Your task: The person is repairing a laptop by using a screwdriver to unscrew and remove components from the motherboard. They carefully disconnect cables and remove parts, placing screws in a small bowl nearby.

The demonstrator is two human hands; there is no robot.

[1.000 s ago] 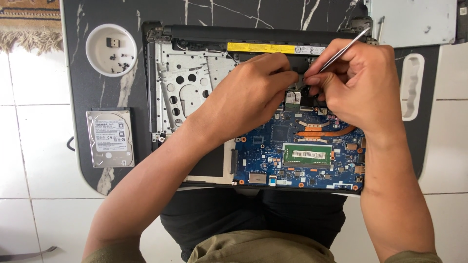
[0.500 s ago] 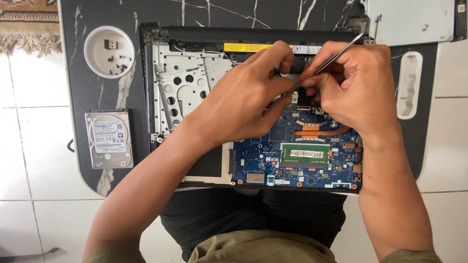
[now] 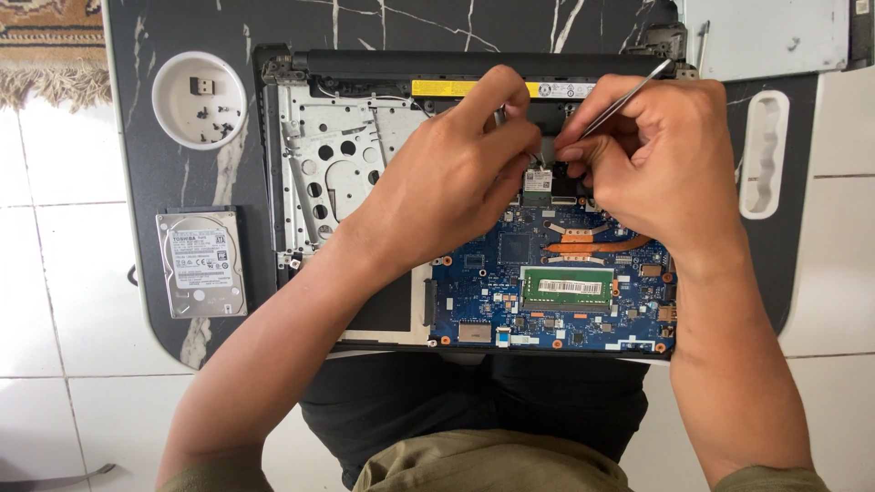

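An opened laptop (image 3: 346, 173) lies on a dark marble-patterned table, its blue motherboard (image 3: 492, 292) and green memory stick (image 3: 567, 287) exposed. My left hand (image 3: 456, 173) rests over the board's upper middle, fingertips pinched by a small card (image 3: 538, 179) near the yellow-labelled battery bar (image 3: 456, 88). My right hand (image 3: 652, 155) grips thin metal tweezers (image 3: 624, 98) whose tips point down at that same small card, between both hands. What the left fingertips pinch is hidden.
A white round dish (image 3: 199, 100) with several small screws and a tiny dongle sits at the left. A silver hard drive (image 3: 200, 264) lies below it. A white oblong part (image 3: 764, 155) lies at the right, a grey panel (image 3: 766, 36) at the top right. The floor is white tile.
Both hands stay over the small card; the left fingers have shifted slightly up toward the battery bar. The camera view has drifted a little.
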